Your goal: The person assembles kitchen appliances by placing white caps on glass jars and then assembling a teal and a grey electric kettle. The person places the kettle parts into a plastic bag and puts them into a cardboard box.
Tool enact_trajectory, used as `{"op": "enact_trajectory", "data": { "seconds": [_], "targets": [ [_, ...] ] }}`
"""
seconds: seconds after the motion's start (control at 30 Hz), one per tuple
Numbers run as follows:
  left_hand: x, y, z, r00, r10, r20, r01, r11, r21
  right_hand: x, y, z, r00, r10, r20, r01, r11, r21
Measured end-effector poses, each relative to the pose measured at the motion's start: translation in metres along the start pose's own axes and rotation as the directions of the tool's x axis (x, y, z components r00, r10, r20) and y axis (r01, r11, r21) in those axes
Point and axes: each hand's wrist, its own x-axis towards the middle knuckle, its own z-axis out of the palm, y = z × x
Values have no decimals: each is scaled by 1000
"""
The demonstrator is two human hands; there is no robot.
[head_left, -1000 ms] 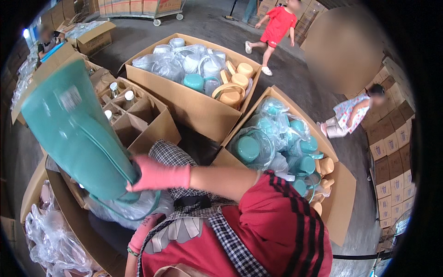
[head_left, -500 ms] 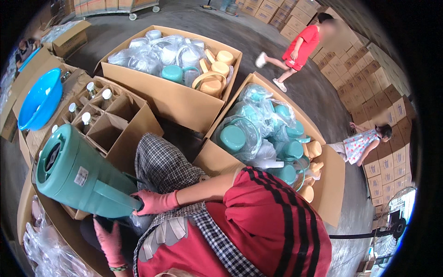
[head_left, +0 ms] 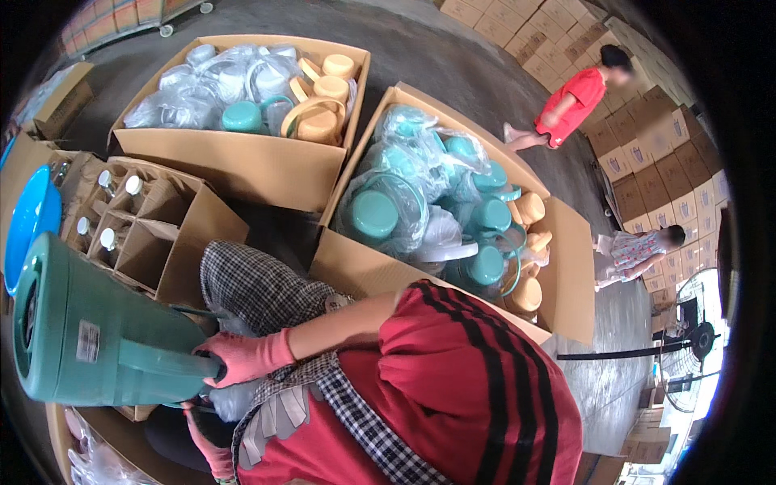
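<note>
At the far left, a large teal-green plastic jug body [head_left: 97,331] is lying on its side in mid-air, its open end facing the left rim of the view. The person's right hand [head_left: 242,356], in a pink rubber glove, is gripping the narrower end of it, fingers curled tight around the plastic. The left hand [head_left: 212,453], also gloved in pink, is hanging below, near the lap; whether its fingers are spread or closed I cannot tell, since most of it is hidden.

The risk, as I judge it: the jug is being carried from one end only, so its heavy wide end could be tipping down and twisting out of the glove. It could then be striking the blue round plastic lid [head_left: 31,230] just above it, or the brown cardboard box with dividers [head_left: 162,234], where small white-capped parts [head_left: 107,239] are sitting in the cells.

Room is tight. The divider box's edge is lying just beside the jug, and clear plastic bags [head_left: 97,465] are crowding the lower left. Further right, two open cardboard cartons [head_left: 242,166] of bagged teal and cream jug parts are boxing in the front. Only the grey concrete floor [head_left: 485,73] beyond is leaving free space, where two other people are walking well apart.
</note>
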Motion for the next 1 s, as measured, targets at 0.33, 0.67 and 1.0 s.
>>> {"op": "enact_trajectory", "data": {
  "seconds": [0.33, 0.67, 1.0],
  "targets": [
    [-45, -11, -19, 1000, 11, -8, -5, 830, 558, -21, 47, 29, 877, 297, 378, -332, 943, 30],
    [-53, 70, 11, 923, -228, 311, -268, 198, 943, -12, 39, 28, 587, 233, 775, -193, 970, -146],
    [108, 151, -17, 715, 699, 6, -356, 357, 864, 149, -44, -2, 978, -204, -51, 186, 952, -244]
  ]
}}
